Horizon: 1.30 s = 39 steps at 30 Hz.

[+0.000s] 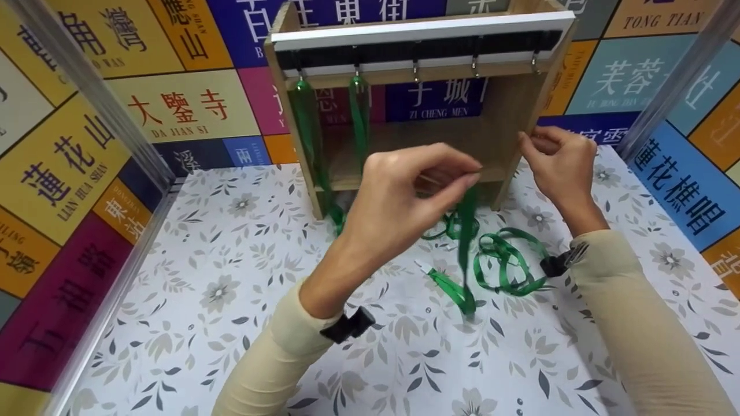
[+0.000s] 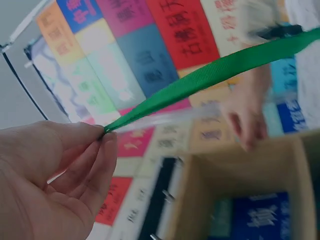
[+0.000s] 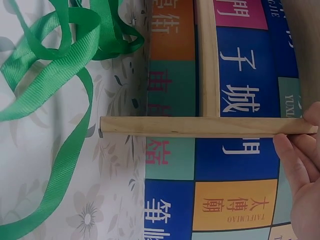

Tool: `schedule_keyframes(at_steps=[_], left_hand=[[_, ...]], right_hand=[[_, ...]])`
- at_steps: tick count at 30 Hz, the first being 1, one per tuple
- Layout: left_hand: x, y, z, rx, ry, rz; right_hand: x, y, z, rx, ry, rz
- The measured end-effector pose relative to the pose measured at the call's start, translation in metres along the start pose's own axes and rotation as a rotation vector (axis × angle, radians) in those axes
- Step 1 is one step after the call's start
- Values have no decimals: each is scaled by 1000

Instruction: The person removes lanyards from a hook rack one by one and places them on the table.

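On rack, two ribbons, another in grip

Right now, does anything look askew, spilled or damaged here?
Nothing looks spilled or damaged. The one untidy spot is the loose green ribbons on the table, lying in loops, whereas two hanging ribbons dangle from hooks on the wooden rack.

Booth-like setting with sign-printed walls

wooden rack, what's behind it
Behind the wooden rack, a blue wall panel reading ZI CHENG MEN and part of a magenta one show through. What its wood and the hanging green ribbons cover can't be seen.
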<state>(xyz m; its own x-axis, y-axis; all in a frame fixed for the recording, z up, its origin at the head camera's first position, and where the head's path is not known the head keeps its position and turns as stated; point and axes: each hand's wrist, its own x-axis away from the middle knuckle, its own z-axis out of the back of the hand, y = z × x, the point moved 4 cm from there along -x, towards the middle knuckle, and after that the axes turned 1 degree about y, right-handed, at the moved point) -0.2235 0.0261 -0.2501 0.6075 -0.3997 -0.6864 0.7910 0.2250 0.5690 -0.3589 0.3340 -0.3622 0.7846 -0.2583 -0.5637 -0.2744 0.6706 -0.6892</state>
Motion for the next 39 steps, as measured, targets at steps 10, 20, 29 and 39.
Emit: schedule_keyframes(at_steps=[10,20,29,39], left_hand=[[22,-71,-9,-336,-19,155],[36,-92,-47,-322,-170,136],[86,-95,-89,-43,-616,-28],[131,-112,-90,38,-806,-70]], right_hand=[[0,0,-1,15,-21,-24],[0,0,1,16,-22,-34],[0,1,3,16,-24,-46],[-1,5,-1,-19,12,-14]])
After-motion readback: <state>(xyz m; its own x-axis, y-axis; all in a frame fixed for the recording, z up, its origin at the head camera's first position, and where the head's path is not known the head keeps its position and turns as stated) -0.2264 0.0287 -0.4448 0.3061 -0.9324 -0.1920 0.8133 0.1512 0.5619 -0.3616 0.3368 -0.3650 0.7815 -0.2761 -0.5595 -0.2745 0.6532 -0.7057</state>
